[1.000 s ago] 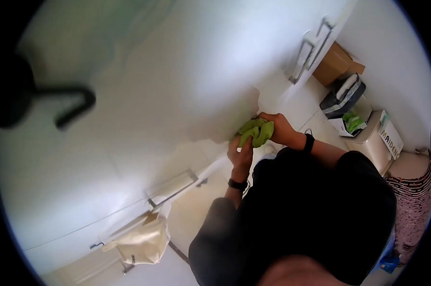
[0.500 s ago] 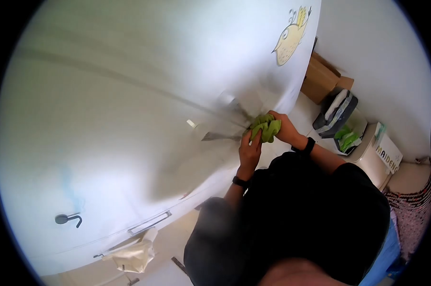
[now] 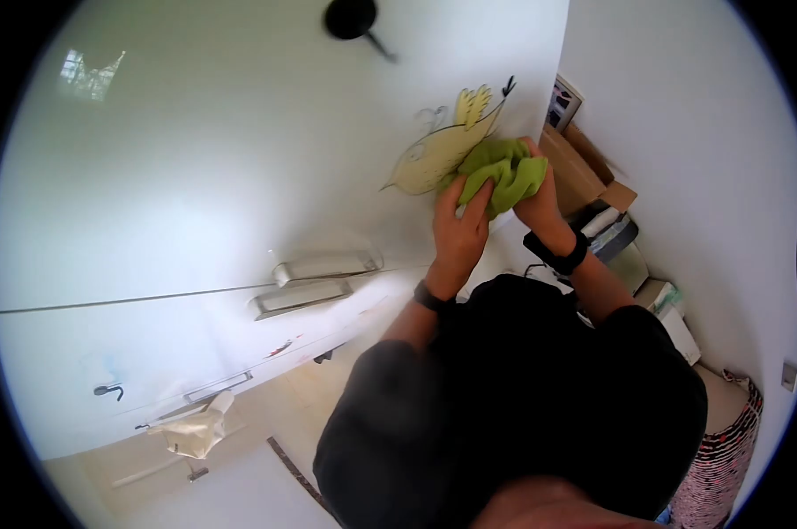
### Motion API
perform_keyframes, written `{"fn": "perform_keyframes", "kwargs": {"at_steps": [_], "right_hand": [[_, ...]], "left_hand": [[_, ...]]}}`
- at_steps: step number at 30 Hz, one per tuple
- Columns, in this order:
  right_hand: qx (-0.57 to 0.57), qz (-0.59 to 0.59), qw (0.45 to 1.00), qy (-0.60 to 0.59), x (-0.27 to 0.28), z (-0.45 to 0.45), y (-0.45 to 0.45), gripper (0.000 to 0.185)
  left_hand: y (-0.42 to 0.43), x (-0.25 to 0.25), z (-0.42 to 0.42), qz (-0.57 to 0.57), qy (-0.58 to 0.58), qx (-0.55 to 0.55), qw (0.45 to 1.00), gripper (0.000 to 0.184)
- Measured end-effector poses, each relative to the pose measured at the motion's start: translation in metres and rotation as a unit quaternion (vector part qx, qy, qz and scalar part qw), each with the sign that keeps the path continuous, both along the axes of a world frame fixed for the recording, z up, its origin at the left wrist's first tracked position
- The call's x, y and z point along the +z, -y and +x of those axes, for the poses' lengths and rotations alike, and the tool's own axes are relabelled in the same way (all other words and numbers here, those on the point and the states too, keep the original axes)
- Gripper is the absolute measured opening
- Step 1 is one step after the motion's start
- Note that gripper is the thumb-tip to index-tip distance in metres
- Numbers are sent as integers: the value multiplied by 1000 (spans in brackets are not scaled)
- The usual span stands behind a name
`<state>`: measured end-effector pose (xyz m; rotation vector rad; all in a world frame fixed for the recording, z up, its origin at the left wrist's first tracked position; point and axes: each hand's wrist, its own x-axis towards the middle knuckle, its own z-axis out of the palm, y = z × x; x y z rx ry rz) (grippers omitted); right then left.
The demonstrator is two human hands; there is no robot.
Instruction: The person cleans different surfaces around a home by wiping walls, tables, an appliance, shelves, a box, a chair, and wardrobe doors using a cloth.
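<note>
A crumpled green cloth (image 3: 506, 175) is bunched between my two hands against a glossy white door (image 3: 196, 194). It lies over the lower right side of a yellow bird picture (image 3: 447, 154) on that door. My left hand (image 3: 460, 231) grips the cloth's lower left side, fingers pointing up. On the right side, my right hand (image 3: 540, 201) holds the cloth too, with its fingers mostly hidden behind the folds. Dark bands circle both wrists.
Two metal handles (image 3: 306, 300) sit at the door seam below left. A dark round hook (image 3: 350, 18) is above, and a cream bag (image 3: 194, 432) hangs lower left. To my right, a cardboard box (image 3: 575, 167) and other stored items line the wall.
Both hands, still on the cloth, have moved up the white surface to the bird picture. The view has shifted, bringing the upper hook and the seam handles clearly into sight.
</note>
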<state>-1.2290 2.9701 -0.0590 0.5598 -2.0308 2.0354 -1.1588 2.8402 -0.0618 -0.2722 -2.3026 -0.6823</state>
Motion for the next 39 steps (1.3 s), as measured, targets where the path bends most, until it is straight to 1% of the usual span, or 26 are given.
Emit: {"fn": "perform_keyframes", "kwargs": {"at_steps": [1, 3, 7, 10, 11, 13, 14, 16, 17, 19, 20, 22, 23, 26, 27, 29, 30, 32, 33, 35, 36, 37, 38, 39], "right_hand": [[4, -16, 1000, 1, -7, -11, -10, 25], [15, -50, 999, 3, -19, -28, -27, 25], [18, 23, 999, -15, -46, -29, -41, 24], [7, 1, 1000, 7, -64, -17, -25, 24], [28, -3, 999, 22, -67, -13, -20, 25], [66, -8, 996, 53, -64, -4, -8, 26], [80, -19, 995, 50, -58, 1, -3, 25], [127, 5, 991, 27, -30, 9, 11, 24], [149, 16, 989, 16, -17, 11, 17, 24], [167, 67, 984, 6, 5, 12, 29, 31], [175, 93, 980, 1, 14, 11, 31, 35], [157, 64, 984, -51, 27, 6, 27, 36], [146, 51, 985, -77, 34, 1, 25, 36], [88, -84, 987, -108, 61, -17, 12, 34], [36, -26, 987, -154, 58, -24, 5, 33], [-50, 90, 964, -243, 48, -43, -16, 33], [-90, 145, 943, -284, 43, -52, -25, 33], [-136, 256, 891, -350, 16, -61, -36, 35], [-120, 232, 917, -301, 5, -57, -34, 35], [-86, 179, 960, -198, -23, -46, -29, 35], [-80, 39, 982, -164, -56, -42, -18, 37], [-58, 32, 985, -161, -58, -35, -13, 38], [-35, 24, 987, -157, -58, -27, -6, 40], [-13, 15, 988, -152, -58, -19, 3, 41]], "left_hand": [[-11, 3, -10, 6, 15, -10, 1000, 42], [-26, -4, -30, -7, -15, -31, 999, 42], [-29, -32, -40, -41, -40, -47, 997, 43], [-17, -42, -25, -53, 21, -34, 998, 42], [-11, -47, -18, -56, 31, -20, 998, 42], [2, -57, -3, -61, 52, 3, 997, 41], [9, -64, 7, -64, 54, 25, 996, 40], [21, -69, 24, -69, 56, 64, 994, 37], [22, -67, 31, -50, 10, 99, 994, 37], [19, -46, 41, -12, -82, 166, 983, 38], [18, -36, 40, -16, -110, 171, 979, 40], [15, -13, 29, -22, -168, 180, 969, 43], [13, -2, 21, -20, -173, 150, 973, 41], [0, 35, -7, -5, -190, 75, 979, 37], [-10, 45, -20, 2, -204, 63, 977, 37], [-23, 60, -39, -9, -183, 11, 983, 38], [-28, 62, -45, -14, -174, -14, 985, 39], [-34, 40, -50, 15, -127, -22, 992, 31], [-34, 28, -50, 28, -102, -26, 994, 27], [-27, 9, -45, -1, -89, -23, 996, 27], [-24, 5, -40, -17, -80, -20, 996, 27], [-22, 4, -31, 66, -11, -10, 998, 27], [-21, 5, -20, 148, 58, 3, 987, 27], [-18, 6, -12, 229, 125, 16, 965, 27]]}}
